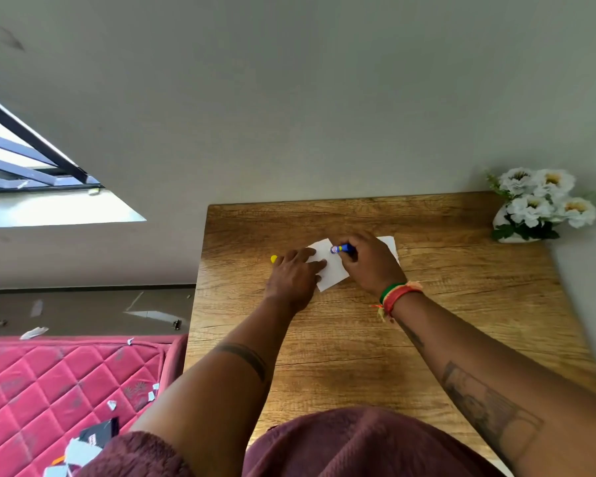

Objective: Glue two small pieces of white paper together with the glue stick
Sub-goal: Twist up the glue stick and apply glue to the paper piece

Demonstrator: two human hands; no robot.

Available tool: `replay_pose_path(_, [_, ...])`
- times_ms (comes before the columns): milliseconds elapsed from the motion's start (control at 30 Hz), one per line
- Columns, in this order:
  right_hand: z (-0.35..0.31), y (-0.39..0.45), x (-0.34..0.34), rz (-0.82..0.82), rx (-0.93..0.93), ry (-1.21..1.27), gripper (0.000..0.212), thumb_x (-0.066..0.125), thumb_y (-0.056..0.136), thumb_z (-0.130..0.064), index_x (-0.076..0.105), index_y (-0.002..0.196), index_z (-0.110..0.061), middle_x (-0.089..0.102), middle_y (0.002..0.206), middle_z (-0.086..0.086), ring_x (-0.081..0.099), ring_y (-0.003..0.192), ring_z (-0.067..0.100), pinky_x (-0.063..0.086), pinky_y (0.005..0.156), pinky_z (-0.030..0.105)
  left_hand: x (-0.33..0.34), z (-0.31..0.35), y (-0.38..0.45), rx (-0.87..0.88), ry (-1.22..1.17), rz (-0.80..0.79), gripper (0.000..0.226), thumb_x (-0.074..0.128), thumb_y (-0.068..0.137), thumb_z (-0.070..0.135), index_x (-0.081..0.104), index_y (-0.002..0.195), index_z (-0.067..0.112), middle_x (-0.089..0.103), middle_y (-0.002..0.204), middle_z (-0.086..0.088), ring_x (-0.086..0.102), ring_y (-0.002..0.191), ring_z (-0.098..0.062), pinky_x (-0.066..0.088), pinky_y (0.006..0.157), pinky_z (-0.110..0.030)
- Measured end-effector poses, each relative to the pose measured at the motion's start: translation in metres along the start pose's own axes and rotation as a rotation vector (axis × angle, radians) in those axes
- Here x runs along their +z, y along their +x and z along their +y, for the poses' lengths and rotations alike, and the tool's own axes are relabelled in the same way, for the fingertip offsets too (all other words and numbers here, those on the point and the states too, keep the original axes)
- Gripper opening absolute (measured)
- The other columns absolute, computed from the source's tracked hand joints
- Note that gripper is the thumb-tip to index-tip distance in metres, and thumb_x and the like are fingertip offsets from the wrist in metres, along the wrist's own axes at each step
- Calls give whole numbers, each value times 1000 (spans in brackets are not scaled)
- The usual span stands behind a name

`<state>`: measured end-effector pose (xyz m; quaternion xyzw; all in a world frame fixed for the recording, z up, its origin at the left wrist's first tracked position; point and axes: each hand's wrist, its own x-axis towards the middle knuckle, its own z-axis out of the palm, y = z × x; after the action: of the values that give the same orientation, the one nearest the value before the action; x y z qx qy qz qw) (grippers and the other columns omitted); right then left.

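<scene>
Presently: left hand (pixel 295 274) flat, pinned paper piece (pixel 327 270) at table (pixel 461 321) ctr, prob. vs sliding. Right hand (pixel 370 261) gripped glue stick (pixel 342 249), tip on sheet. 2nd piece (pixel 391 244) at 3 o'clock, part hidden; yellow cap (pixel 273 259) at 9.

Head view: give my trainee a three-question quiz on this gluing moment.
1. True or false: the left hand presses flat on the near paper.
2. Which hand grips the glue stick? A) left B) right C) neither
3. Fill in: the yellow cap lies on the table just to the ____ of the left hand.

Key:
1. True.
2. B; the right hand holds it sideways over the near paper, and a second paper shows behind that hand.
3. Left.
</scene>
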<state>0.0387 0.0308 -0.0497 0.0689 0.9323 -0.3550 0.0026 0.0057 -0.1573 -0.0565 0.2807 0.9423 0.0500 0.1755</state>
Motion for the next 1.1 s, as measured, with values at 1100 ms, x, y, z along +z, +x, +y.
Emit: replay_pose_path(1100, [-9,-5,-25,-276,-94,-348,10,62,93,-23,65,102,-19,62,113,1,59,97,20,41,74,30,-8,19,-7,-66,118,-32,61,59,96,31,42,155,35,35,161,-6,33,142,-35,26,114,-49])
